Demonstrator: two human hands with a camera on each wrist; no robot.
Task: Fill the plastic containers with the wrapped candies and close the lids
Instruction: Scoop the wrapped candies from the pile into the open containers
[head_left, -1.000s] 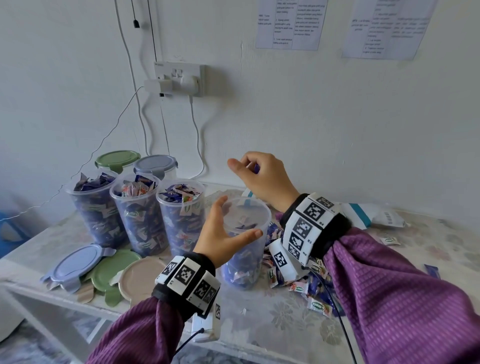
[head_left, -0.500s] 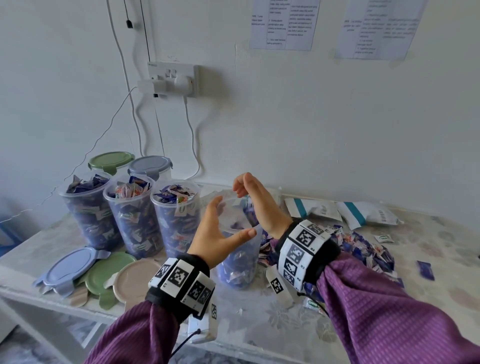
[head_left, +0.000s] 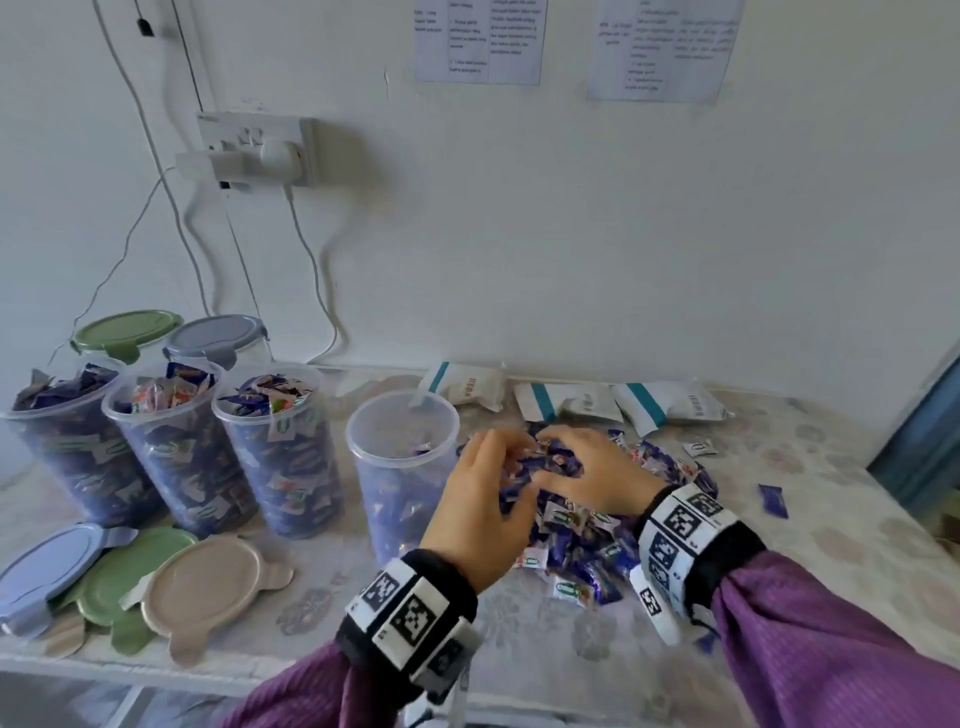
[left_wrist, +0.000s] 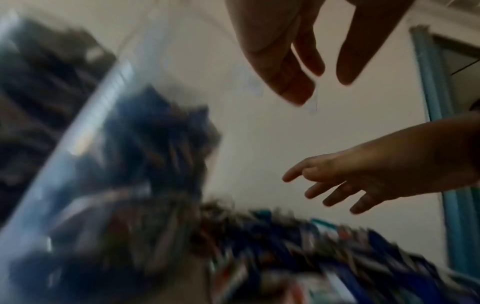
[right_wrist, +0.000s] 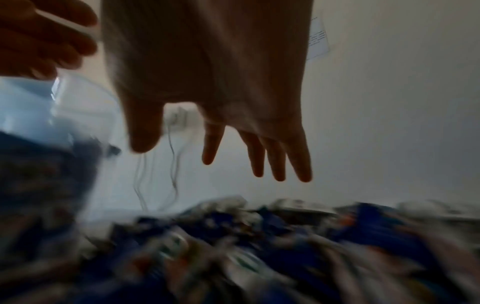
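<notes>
Both hands have dropped from the container (head_left: 402, 457) to the candies (head_left: 587, 525) heaped just right of it. Left hand (head_left: 480, 512) and right hand (head_left: 597, 480) spread, nothing gripped. Advice: cup together, scoop, tip in.

Wall socket (head_left: 257, 148), papers (head_left: 479, 39), white packets (head_left: 569, 401)

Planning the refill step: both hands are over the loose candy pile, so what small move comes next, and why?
Probably close both hands around a scoop of candies and lift it to the part-filled open container. The wrist views show fingers spread, gripping nothing yet.
</notes>
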